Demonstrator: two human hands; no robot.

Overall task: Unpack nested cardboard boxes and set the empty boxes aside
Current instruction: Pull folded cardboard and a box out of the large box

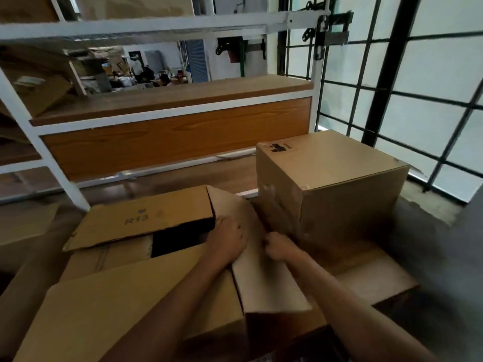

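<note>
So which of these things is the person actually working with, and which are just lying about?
In the job: open box marked R13; its side flap; left hand on it; right hand gripping its edge; taped box.
Lying about: wooden shelf; window grille.

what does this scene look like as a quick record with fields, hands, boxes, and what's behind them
open box: nearest the camera, flaps spread, dark opening in the middle
R13 flap: far flap, lying partly over the opening
side flap: raised, between the two hands
left hand: at the opening's right edge, on the side flap; hold unclear
right hand: curled on the side flap's right edge
closed box: right of the open box, taped shut
behind: shelf unit, wood with a white frame; barred window at right
</note>
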